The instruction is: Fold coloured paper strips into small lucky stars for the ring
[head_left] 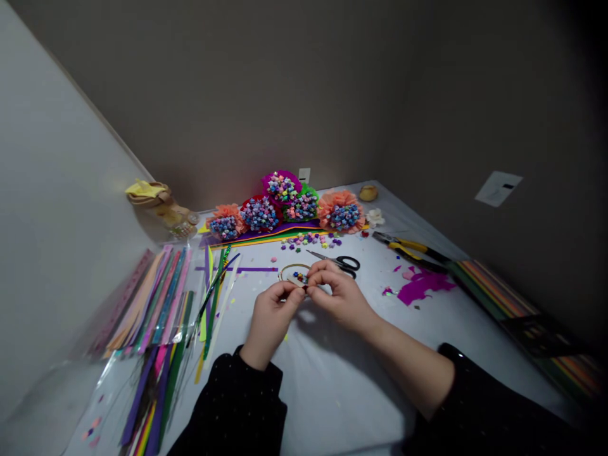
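Grey walls run into a corner here, and below them sits a white-covered table, busy from end to end. Right at the centre is the action: a thin gold hoop, threaded with tiny paper stars, is held up off the table between both hands. The left hand comes in from a black dotted sleeve, thumb and fingertips pressed together on the hoop's near edge. The right hand meets it, its fingers curled and clamped close by. The grip is tight, fine work, though the fingers hide exactly what they pinch.

Just beyond the hoop lie open scissors with black handles, and beyond those a scatter of loose paper stars, glossy and puffy, in mixed colours. Farther back, past the hoop, stands a row of star bunches in ruffled crepe paper. To the hoop's left, long paper strips fan out in clear plastic bags; to its right, torn purple scraps and yellow-handled pliers lie on the cloth.
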`<move>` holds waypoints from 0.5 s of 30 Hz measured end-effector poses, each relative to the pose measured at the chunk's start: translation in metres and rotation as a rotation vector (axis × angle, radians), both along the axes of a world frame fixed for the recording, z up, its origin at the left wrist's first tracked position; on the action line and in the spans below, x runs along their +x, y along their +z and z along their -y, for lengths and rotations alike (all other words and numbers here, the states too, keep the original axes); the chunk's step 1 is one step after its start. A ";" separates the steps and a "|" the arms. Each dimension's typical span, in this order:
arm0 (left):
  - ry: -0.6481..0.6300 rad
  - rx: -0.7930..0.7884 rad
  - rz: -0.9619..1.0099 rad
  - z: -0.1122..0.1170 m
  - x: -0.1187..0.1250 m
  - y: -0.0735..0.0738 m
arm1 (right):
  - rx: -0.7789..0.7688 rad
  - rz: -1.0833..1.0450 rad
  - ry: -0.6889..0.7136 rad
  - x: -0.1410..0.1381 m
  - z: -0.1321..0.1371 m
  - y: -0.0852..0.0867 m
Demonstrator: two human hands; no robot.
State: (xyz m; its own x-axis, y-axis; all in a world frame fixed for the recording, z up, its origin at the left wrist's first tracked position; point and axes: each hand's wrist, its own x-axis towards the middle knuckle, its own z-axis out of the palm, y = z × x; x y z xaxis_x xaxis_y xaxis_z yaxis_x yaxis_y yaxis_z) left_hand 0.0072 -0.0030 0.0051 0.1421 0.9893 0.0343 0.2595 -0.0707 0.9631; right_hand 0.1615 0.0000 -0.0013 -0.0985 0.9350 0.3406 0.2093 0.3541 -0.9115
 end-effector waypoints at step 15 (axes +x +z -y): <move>0.057 -0.226 0.386 0.000 0.005 -0.005 | 0.447 0.338 -0.126 -0.003 0.006 -0.008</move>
